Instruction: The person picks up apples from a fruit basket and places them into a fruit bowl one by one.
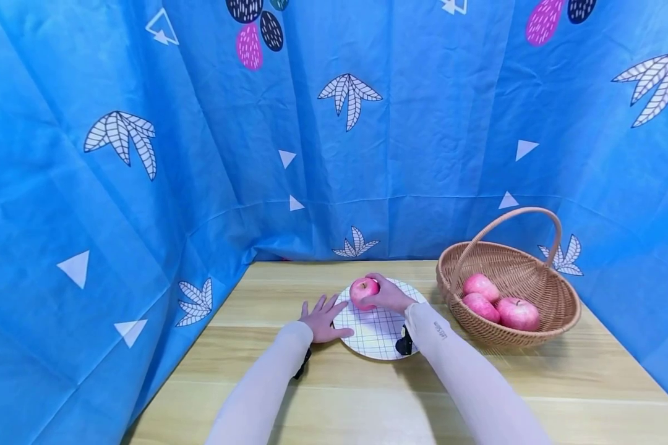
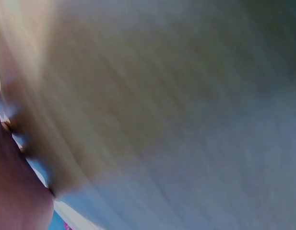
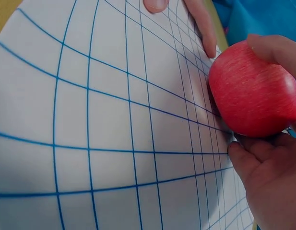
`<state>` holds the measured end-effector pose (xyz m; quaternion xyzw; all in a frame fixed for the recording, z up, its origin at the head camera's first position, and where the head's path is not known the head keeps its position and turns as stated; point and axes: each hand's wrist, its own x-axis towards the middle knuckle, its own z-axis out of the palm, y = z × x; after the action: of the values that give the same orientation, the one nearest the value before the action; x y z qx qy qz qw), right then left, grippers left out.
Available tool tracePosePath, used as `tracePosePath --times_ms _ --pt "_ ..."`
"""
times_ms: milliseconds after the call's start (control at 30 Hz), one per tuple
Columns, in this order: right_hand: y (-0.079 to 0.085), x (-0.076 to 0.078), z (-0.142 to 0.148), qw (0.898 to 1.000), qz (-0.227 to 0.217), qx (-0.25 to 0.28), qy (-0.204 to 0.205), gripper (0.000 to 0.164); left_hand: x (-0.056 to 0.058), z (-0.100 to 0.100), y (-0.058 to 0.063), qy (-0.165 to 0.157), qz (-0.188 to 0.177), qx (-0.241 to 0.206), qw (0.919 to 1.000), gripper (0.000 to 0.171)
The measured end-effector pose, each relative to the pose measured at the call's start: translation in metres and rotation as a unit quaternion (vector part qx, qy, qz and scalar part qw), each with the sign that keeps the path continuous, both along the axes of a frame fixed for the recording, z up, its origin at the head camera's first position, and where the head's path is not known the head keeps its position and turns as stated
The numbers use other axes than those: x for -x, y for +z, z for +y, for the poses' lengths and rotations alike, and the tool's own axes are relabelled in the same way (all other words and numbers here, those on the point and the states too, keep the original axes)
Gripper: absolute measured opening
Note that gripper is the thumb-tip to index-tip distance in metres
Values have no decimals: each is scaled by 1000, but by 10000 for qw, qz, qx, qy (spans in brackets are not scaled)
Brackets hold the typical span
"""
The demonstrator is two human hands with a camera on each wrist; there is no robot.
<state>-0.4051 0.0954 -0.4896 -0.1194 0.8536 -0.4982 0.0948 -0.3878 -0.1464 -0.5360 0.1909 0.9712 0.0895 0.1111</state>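
Here the right hand (image 1: 391, 296) grips an apple (image 1: 360, 292) on the gridded plate (image 1: 374, 337), while the left hand (image 1: 320, 322), fingers spread, rests at the plate's left edge. Three more apples (image 1: 518, 314) lie in a basket (image 1: 551, 284).

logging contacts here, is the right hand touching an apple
Touching: the right wrist view shows the right hand gripping the apple from opposite sides.

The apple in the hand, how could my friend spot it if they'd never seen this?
On the wood-grain table, look left of the wicker basket for the round white plate with blue grid lines. Toward the plate's far side, the right hand grips the reddish-pink apple. The three other apples sit in the basket; only this one is held.
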Motion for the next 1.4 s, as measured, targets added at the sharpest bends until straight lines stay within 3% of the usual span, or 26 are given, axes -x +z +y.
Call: tracePosePath --times_ms 267,900,1200,1400 --pt "4 -3 -2 9994 119 -217 237 87 -9 1 8 50 -7 -54 10000 99" --pt "3 -11 1 9983 323 -285 382 91 -1 -3 -7 31 18 37 10000 101" --pt "2 -9 8 9983 365 -396 232 101 3 1 -3 -20 5 67 10000 102" --pt "4 -9 10 9966 483 -521 420 102 1 -1 -1 6 13 29 10000 101"
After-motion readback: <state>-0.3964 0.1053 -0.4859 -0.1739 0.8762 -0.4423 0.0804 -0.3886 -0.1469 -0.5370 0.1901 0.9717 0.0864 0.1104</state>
